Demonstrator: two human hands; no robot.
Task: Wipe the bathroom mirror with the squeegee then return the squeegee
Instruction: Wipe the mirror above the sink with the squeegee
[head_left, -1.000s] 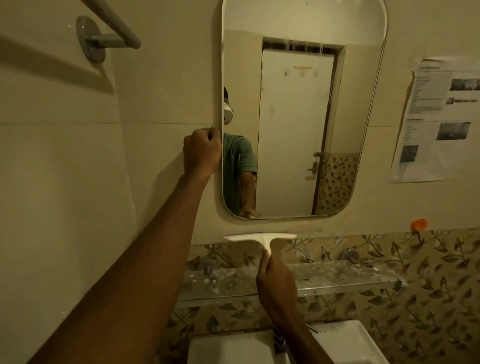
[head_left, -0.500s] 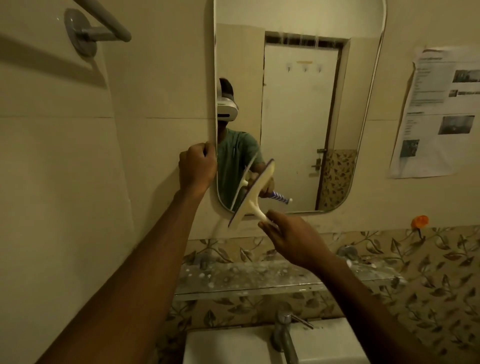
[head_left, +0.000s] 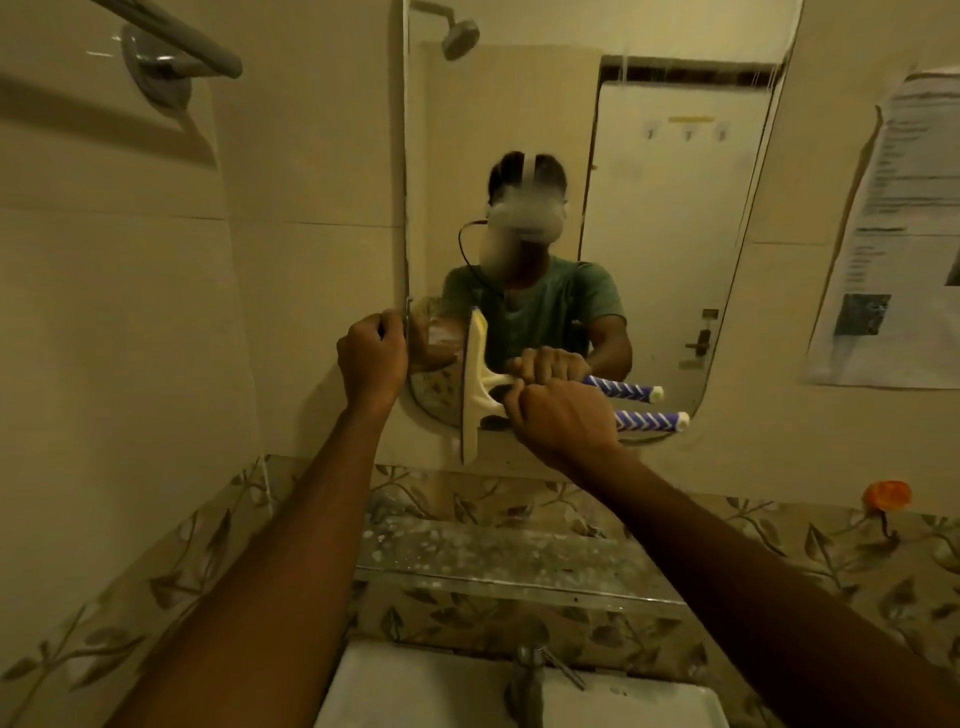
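right hand (head_left: 563, 415) grips the squeegee (head_left: 475, 384) handle; left hand (head_left: 371, 358) curls round the mirror (head_left: 649, 234) edge at 9 o'clock. squeegee on the glass at 7 o'clock, blade axis 12-to-6, handle pointing to 3. wiping looks underway, return not yet done. shelf (head_left: 519, 561) at 6.
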